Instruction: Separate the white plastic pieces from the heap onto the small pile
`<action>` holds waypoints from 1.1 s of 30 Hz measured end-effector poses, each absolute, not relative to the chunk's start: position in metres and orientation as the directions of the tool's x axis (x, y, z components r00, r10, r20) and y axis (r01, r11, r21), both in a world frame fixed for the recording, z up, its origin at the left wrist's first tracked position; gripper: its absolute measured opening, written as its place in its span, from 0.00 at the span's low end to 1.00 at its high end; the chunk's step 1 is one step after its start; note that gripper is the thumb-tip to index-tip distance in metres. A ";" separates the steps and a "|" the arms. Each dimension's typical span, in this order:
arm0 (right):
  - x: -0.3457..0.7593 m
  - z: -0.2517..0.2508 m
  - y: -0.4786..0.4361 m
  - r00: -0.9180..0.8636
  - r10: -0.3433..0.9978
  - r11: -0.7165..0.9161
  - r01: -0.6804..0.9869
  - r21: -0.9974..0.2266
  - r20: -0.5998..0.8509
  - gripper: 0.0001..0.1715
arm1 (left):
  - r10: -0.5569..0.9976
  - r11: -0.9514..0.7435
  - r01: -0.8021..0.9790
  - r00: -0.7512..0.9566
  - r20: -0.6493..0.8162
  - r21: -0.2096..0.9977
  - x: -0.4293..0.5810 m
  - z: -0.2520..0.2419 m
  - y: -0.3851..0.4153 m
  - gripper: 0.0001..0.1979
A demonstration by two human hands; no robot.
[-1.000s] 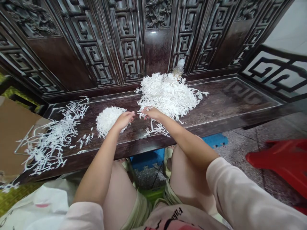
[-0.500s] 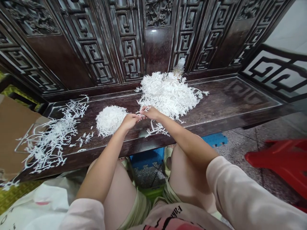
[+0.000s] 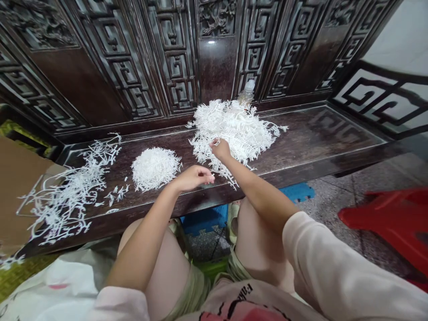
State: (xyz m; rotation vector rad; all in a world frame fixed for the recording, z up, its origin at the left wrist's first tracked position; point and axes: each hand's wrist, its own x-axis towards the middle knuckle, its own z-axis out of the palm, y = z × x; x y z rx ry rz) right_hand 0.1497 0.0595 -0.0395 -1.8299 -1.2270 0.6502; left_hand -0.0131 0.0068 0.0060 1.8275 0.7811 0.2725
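Note:
My left hand point(image 3: 197, 177) hovers over the front edge of the dark wooden bench point(image 3: 301, 156), thumb and fingertips pinched together; what lies between them is too small to make out. Farther back, my right hand point(image 3: 221, 149) is at the front of a large heap of white branched plastic pieces point(image 3: 234, 127). Its fingers are closed, with a bit of a white branched piece showing at the fingertips. Left of my hands sits a smaller, rounded pile of short white bits point(image 3: 155, 168).
Long, bare-looking white stems point(image 3: 72, 191) lie tangled at the bench's left end, beside a cardboard box point(image 3: 20, 178). A few loose scraps point(image 3: 117, 194) lie nearby. A clear bottle point(image 3: 247, 91) stands behind the heap. A red plastic stool point(image 3: 394, 223) is at right.
My hands have come apart. The right has moved back to the large heap, while the left has shifted slightly right and toward me. The camera view has tilted a little.

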 end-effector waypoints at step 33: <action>0.119 -0.022 0.039 -0.093 0.970 -0.211 0.117 -0.970 -0.222 0.12 | 0.913 0.035 0.409 0.359 -0.196 0.912 -0.039 -0.015 0.043 0.22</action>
